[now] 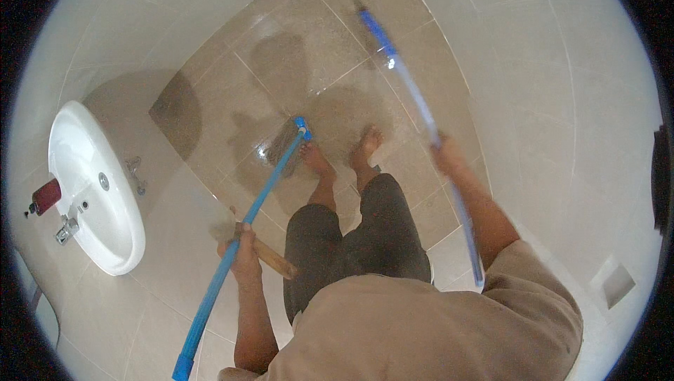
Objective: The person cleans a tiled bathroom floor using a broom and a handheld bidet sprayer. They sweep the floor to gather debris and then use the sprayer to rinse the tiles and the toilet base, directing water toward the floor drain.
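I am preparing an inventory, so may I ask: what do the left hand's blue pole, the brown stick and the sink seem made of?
Blue pole: coated metal or plastic; its even colour and slight sheen leave both open. Brown stick: likely bare wood, from its tan colour and dull finish. Sink: probably glazed ceramic, as it looks white, smooth and glossy.
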### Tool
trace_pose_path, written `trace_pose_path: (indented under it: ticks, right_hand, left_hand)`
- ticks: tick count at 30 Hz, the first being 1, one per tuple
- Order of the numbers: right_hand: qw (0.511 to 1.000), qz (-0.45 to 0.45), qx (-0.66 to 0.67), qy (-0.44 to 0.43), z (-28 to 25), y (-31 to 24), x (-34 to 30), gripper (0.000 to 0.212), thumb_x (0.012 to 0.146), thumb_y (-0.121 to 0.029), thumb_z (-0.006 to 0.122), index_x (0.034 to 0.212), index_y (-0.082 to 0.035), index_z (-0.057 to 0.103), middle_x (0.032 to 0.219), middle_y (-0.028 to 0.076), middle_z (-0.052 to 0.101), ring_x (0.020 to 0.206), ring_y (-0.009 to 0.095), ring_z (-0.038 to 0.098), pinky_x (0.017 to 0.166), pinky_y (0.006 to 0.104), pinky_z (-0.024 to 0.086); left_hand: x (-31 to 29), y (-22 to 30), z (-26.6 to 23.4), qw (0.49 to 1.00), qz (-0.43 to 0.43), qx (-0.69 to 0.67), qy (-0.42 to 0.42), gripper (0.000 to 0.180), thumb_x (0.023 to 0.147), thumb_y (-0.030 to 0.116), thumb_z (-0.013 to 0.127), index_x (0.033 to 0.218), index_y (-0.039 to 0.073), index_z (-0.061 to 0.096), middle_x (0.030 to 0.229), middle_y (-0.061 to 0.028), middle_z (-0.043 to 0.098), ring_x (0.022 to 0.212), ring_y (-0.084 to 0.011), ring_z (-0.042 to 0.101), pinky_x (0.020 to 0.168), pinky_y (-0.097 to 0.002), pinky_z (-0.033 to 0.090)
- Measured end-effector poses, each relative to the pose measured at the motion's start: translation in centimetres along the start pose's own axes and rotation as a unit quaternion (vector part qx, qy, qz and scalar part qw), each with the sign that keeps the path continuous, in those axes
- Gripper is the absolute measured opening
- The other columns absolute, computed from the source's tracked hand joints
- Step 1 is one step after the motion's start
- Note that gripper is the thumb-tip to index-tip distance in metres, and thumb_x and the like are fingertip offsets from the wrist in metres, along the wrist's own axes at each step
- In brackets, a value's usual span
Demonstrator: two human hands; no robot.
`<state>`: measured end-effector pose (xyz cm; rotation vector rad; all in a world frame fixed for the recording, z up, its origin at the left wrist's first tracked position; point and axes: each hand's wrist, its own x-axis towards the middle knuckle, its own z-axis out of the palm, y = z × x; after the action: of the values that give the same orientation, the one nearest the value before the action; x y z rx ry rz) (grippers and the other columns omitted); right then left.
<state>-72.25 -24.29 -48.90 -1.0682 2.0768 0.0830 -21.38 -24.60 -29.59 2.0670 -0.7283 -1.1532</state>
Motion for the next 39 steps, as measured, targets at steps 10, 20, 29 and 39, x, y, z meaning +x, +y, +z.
trace_pose_path:
  ticks: [10, 20, 29, 39]
  right_hand:
    - [0.988, 0.041, 0.067, -0.136, 7.0, -0.5, 3.2, 0.041, 0.089, -0.017, 0.061, 0.124, 0.003, 0.059, 0.103, 0.027, 0.069, 0.094, 0.041, 0.069, 0.083, 0.0508, 0.054]
    - [0.996, 0.047, 0.011, -0.072, -9.4, 8.6, -2.6, 0.052, 0.092, -0.016, 0.062, 0.139, 0.003, 0.051, 0.126, 0.032, 0.061, 0.119, 0.044, 0.06, 0.101, 0.0497, 0.048]
    - [0.987, -0.05, -0.012, -0.151, -2.3, 11.9, 15.5, 0.04, 0.088, -0.011, 0.06, 0.126, 0.003, 0.058, 0.11, 0.03, 0.067, 0.106, 0.045, 0.065, 0.093, 0.053, 0.051]
    - [0.986, 0.125, 0.052, -0.098, -13.1, 20.5, -4.8, 0.054, 0.092, -0.013, 0.057, 0.143, -0.002, 0.048, 0.118, 0.032, 0.064, 0.108, 0.046, 0.065, 0.094, 0.0545, 0.051]
  left_hand:
    - [0.8, 1.8, 5.2, 0.998, 0.055, 0.031, 0.011, 0.053, 0.084, 0.004, 0.066, 0.136, 0.001, 0.059, 0.088, -0.0004, 0.055, 0.076, -0.0106, 0.05, 0.07, -0.0266, 0.042]
    - [-4.3, 10.1, 8.0, 0.983, 0.122, 0.135, 0.011, 0.047, 0.084, 0.008, 0.066, 0.13, -0.003, 0.061, 0.09, -0.0008, 0.055, 0.078, -0.0103, 0.049, 0.071, -0.0269, 0.041]
    - [-7.2, 12.7, 12.9, 0.978, 0.128, 0.166, 0.009, 0.046, 0.087, 0.011, 0.062, 0.131, -0.004, 0.06, 0.084, -0.0012, 0.054, 0.072, -0.0109, 0.047, 0.066, -0.027, 0.039]
    - [-9.6, 13.4, 15.4, 0.948, 0.206, 0.244, -0.018, 0.041, 0.086, 0.011, 0.063, 0.124, -0.005, 0.063, 0.096, -0.0061, 0.06, 0.081, -0.0176, 0.053, 0.071, -0.0346, 0.043]
